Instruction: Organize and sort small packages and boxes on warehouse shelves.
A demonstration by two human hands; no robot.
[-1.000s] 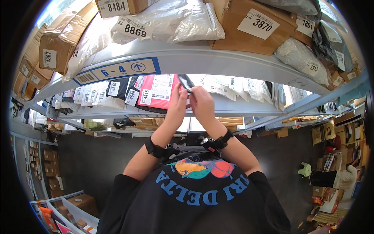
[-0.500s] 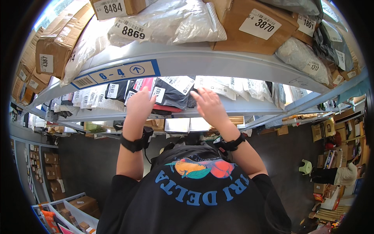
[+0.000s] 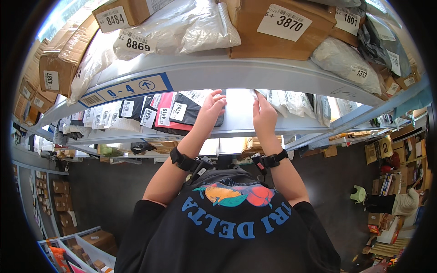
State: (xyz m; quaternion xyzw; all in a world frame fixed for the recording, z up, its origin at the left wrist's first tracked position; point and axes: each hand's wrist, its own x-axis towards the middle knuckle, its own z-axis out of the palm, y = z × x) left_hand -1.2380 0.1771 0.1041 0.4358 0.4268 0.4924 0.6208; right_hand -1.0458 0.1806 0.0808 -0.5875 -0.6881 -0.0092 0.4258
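Note:
My left hand [image 3: 212,108] reaches onto the shelf at the right edge of a black mailer bag [image 3: 189,110], its fingers slightly bent and apart. Across a gap of pale shelf surface, my right hand [image 3: 264,114] has its fingers close together at the left edge of a row of white mailer bags [image 3: 295,103]. A bit of white packaging shows at those fingertips; the grip is partly hidden. Left of the black bag lies a pink-red mailer bag [image 3: 165,110] with a white label.
Overhead, the upper shelf beam [image 3: 236,73] crosses close above my hands. On it rest a brown carton [image 3: 255,43], a white bubble bag [image 3: 195,34] and other parcels. A green stool [image 3: 358,194] and another person [image 3: 403,202] are at the right, by stacked goods.
My left hand has moved right, past the black bag. The right hand has turned upright and moved slightly right; the white bags' left edge has shifted right, baring shelf between the hands.

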